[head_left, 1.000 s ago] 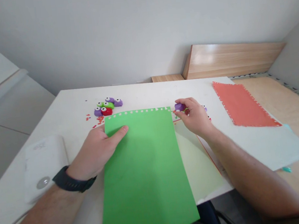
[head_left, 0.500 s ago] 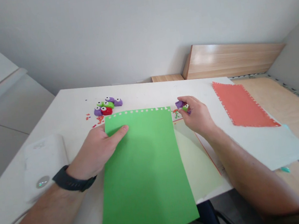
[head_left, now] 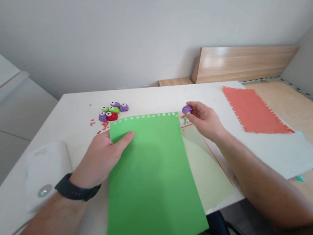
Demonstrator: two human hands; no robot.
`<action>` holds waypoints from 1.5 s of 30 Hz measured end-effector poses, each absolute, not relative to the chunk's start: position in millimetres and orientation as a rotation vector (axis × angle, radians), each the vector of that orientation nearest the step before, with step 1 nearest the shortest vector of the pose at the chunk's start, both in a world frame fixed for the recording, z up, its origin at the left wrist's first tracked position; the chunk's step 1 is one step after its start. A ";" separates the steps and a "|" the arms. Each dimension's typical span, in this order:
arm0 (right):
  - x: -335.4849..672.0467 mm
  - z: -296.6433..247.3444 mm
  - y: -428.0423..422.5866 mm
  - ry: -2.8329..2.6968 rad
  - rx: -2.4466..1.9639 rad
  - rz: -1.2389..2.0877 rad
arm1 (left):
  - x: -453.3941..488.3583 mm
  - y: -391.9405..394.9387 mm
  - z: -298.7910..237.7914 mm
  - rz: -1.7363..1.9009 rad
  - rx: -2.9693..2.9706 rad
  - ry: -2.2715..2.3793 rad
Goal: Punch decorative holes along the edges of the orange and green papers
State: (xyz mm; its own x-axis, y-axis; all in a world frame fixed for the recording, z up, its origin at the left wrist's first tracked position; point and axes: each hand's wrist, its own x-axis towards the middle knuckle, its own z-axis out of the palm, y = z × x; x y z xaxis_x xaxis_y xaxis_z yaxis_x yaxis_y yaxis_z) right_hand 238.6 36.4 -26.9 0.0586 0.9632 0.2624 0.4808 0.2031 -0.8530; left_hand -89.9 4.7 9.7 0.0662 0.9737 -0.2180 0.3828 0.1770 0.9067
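My left hand (head_left: 108, 153), with a dark band at its wrist, grips a sheet of green paper (head_left: 154, 170) by its upper left edge, thumb on top. A row of small shaped holes runs along the sheet's far edge. Off the sheet's far right corner, my right hand (head_left: 204, 117) pinches a small purple craft paper punch (head_left: 186, 109) between thumb and fingers. Its round face is turned toward me, apart from the paper. Several more punches with bulging eyes stand together beyond my left hand, among them a red punch (head_left: 112, 116) and a green punch (head_left: 113, 109).
Red paper bits (head_left: 105, 125) and green bits (head_left: 184, 119) are scattered on the white table (head_left: 154, 99). A pale sheet (head_left: 204, 165) lies under the green one. To the right lies red paper (head_left: 254, 110) with punched edges; at left sits a white device (head_left: 47, 167) with a cable.
My right hand has turned the purple punch, so its round face shows now instead of the purple and green parts seen before. My left hand and the green paper have stayed in place.
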 end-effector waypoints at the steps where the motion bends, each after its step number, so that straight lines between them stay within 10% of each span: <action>1: 238.0 -26.3 36.4 -1.528 -1.388 0.722 | -89.9 4.8 10.0 0.773 1.375 1.485; 30: 236.7 -11.3 30.6 -1.739 -1.649 0.416 | -88.6 6.2 9.6 0.766 1.408 1.523; 45: 230.0 -1.8 25.8 -1.320 -1.459 1.179 | -86.5 4.1 14.2 0.772 1.394 1.521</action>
